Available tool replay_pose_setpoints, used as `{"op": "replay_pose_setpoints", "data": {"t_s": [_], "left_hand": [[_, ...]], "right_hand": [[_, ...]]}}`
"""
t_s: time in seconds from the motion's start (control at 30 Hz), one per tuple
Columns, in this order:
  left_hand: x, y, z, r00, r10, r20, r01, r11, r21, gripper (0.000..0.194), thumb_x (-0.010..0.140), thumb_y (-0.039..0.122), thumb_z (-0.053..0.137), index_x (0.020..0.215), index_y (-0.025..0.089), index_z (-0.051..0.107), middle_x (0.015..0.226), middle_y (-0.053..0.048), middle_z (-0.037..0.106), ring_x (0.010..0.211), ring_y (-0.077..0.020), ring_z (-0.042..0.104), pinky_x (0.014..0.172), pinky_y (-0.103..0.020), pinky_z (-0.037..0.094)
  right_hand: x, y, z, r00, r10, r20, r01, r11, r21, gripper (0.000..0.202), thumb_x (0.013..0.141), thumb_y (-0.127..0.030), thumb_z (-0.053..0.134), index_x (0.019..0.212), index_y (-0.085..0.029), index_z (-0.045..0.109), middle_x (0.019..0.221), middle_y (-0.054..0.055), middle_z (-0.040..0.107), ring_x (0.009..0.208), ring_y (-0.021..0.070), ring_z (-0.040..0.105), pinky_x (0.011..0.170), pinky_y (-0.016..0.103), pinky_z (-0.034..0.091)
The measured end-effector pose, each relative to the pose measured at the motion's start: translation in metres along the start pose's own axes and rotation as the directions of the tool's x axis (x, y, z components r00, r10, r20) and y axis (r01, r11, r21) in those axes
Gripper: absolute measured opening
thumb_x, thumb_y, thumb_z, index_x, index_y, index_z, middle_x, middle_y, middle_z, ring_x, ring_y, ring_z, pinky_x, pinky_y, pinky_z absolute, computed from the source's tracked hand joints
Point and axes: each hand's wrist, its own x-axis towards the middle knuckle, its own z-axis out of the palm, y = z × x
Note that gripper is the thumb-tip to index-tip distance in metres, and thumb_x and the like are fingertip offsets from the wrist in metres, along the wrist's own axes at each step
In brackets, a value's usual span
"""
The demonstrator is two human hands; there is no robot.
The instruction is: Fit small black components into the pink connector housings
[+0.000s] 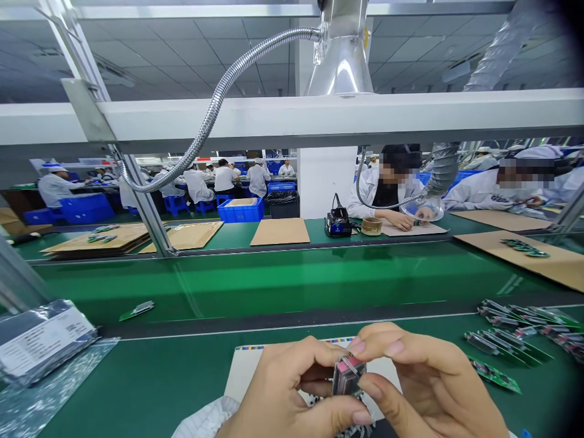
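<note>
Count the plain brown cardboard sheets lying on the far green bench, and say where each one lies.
5: a stack far left, one beside it, one centre, two at right. More may be hidden behind workers.

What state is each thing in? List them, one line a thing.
left hand: closed on the small component, pinching it from the left.
right hand: fingers pinching the same part from the right.
small component: held up between both hands, above the sheet.
white sheet: lying flat on the green table.
circuit boards: lying loose in a cluster on the table.
single board: lying alone on the conveyor belt.
</note>
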Motion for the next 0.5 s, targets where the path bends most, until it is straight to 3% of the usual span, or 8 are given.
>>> {"op": "replay_pose_setpoints", "data": {"t_s": [0.13,0.3,0.5], "left_hand": [[0.0017,-0.0016,-0.0002,0.997,0.062,0.039,-0.064,0.997,0.039,0.013,0.069,0.027,0.076,0.08,0.026,0.072,0.077,0.003,0.069,0.071,-0.0134,0.061,0.062,-0.018,0.048],[0.006,-0.0072,-0.003,0.964,0.248,0.092,-0.259,0.957,0.135,0.013,0.07,0.028,0.077,0.081,0.024,0.071,0.079,0.002,0.072,0.064,-0.0116,0.058,0.058,-0.017,0.046],[0.0046,-0.0019,-0.001,0.944,0.318,0.083,-0.329,0.921,0.209,0.017,0.069,0.014,0.076,0.081,0.025,0.071,0.082,0.005,0.076,0.07,-0.0119,0.065,0.066,-0.016,0.047]], "right_hand": [[-0.0007,-0.0006,0.0011,1.0,-0.005,-0.021,0.005,1.0,0.012,0.025,0.088,-0.017,0.062,0.107,-0.032,0.055,0.084,0.0,0.07,0.085,0.0162,0.065,0.075,0.028,0.059],[0.0013,0.0023,-0.0008,1.0,0.01,0.016,-0.011,1.0,0.021,0.025,0.088,-0.019,0.062,0.107,-0.033,0.055,0.085,0.001,0.069,0.084,0.0174,0.065,0.07,0.029,0.059],[0.0011,0.0021,0.0013,0.999,0.039,-0.008,-0.039,0.999,0.001,0.023,0.087,-0.016,0.063,0.102,-0.03,0.055,0.083,0.0,0.068,0.082,0.0164,0.065,0.069,0.027,0.058]]}}
